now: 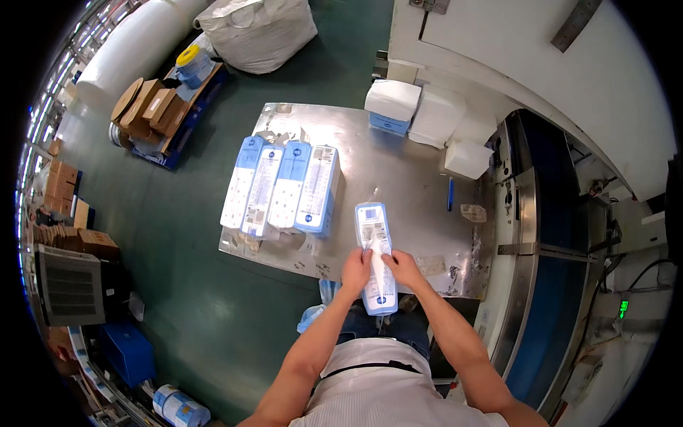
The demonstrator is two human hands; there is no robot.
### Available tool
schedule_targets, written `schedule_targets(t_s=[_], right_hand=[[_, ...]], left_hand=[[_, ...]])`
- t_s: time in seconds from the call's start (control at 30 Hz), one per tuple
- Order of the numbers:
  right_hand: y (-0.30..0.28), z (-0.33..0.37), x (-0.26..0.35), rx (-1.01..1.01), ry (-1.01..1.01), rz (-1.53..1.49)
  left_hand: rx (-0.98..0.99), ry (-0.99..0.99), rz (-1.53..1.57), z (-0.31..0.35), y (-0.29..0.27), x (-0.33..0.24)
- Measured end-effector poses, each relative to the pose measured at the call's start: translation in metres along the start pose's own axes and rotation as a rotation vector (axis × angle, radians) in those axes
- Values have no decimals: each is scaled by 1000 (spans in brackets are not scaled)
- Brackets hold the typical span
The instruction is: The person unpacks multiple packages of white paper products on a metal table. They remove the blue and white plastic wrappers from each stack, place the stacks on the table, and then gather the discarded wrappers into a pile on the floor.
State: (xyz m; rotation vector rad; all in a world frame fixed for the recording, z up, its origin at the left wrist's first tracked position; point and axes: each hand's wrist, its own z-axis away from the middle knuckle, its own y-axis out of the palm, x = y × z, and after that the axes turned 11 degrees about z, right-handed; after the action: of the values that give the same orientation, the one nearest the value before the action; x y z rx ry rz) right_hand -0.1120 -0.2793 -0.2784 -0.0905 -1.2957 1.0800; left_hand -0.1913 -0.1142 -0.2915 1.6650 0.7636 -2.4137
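Note:
A long blue-and-white soft pack [373,213] lies over the near edge of the metal table, directly in front of me. My left hand [356,270] grips its left side, and my right hand [403,269] has hold of the right side; the fingers of both are closed. Between my hands a white strip [377,260] shows along the middle of the pack; whether it is a sheet or an opening in the wrapper I cannot tell. To the left, several similar packs [283,186] stand side by side in a row.
The metal table [398,171] carries white stacks [437,114] at its back right, beside a blue pen-like object [450,194]. A machine with a blue belt [544,327] runs along the right. Cartons on a pallet [160,110] and a large white sack [260,35] stand beyond the table.

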Motion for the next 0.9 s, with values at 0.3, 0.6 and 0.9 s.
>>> schedule_targets(t_s=[0.3, 0.6, 0.9], right_hand=[[-30, 34, -49, 114, 159, 304], [-49, -90, 7, -17, -199, 283], [-19, -89, -35, 120, 347, -225]], left_hand=[[197, 9, -312, -10, -67, 25], [493, 227, -142, -125, -39, -35], [317, -451, 695, -118, -24, 21]])
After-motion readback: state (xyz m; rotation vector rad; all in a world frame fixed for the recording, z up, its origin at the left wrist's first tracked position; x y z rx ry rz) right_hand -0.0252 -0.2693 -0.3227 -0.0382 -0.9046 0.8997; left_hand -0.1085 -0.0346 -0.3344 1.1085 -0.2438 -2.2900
